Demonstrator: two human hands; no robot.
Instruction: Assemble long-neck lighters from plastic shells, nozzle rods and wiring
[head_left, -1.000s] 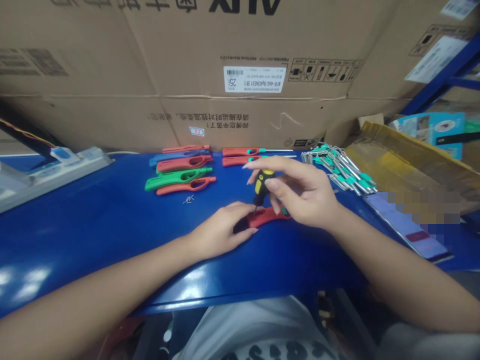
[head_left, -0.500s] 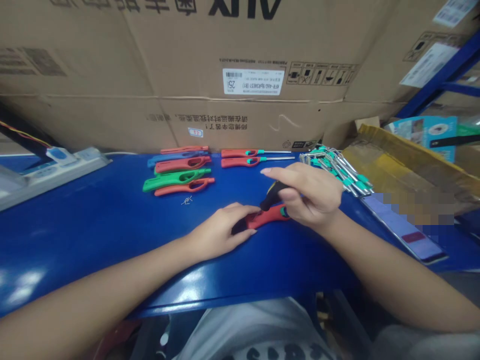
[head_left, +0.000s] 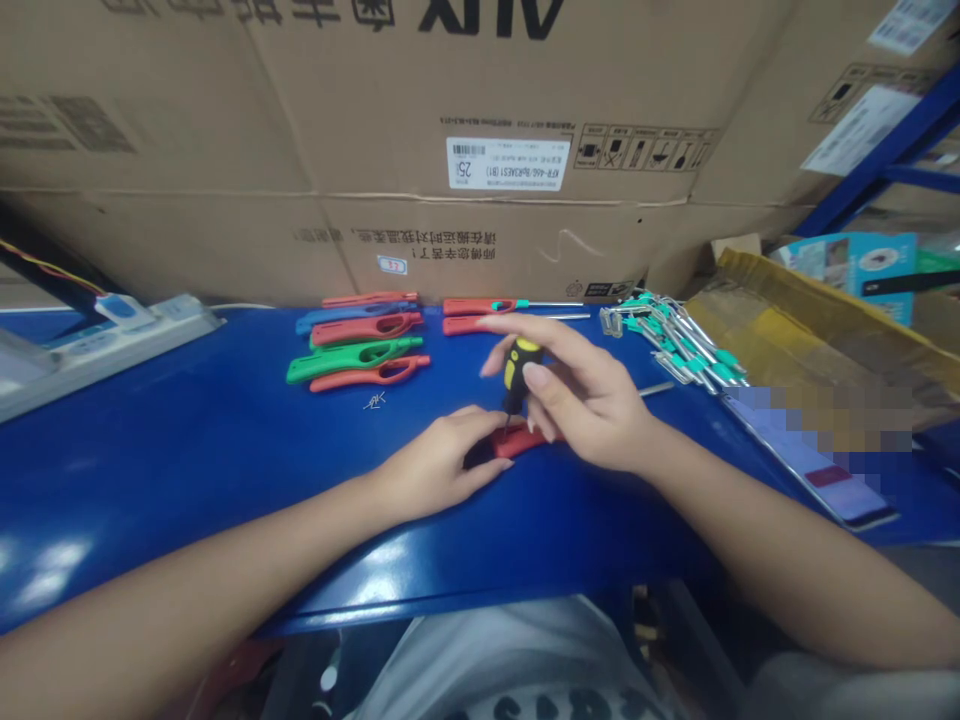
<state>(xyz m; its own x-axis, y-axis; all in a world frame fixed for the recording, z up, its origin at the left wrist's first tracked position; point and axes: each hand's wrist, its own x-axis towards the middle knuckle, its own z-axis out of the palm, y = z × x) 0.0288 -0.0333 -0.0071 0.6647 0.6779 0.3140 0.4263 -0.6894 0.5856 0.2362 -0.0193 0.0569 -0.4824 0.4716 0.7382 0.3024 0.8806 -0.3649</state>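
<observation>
My left hand (head_left: pixel 439 455) rests on a red plastic lighter body (head_left: pixel 521 441) and holds it flat on the blue table (head_left: pixel 187 420). My right hand (head_left: pixel 577 395) pinches a small screwdriver with a black and yellow handle (head_left: pixel 521 368) upright. Its thin shaft comes down to the red body near my left fingertips. The fingers of my right hand hide part of that body, and I cannot see the screw point itself.
Several coloured lighter bodies (head_left: pixel 356 358) lie at the back of the table, with a few tiny screws (head_left: pixel 375 401) in front. A bundle of metal nozzles with green collars (head_left: pixel 671 340) lies to the right, beside a phone (head_left: pixel 817 462). A power strip (head_left: pixel 97 345) is at left; cardboard boxes (head_left: pixel 480 150) stand behind.
The screwdriver has gone from tilted low to upright, its tip back on the red body. My right hand has moved slightly left and up; my left hand has stayed in place.
</observation>
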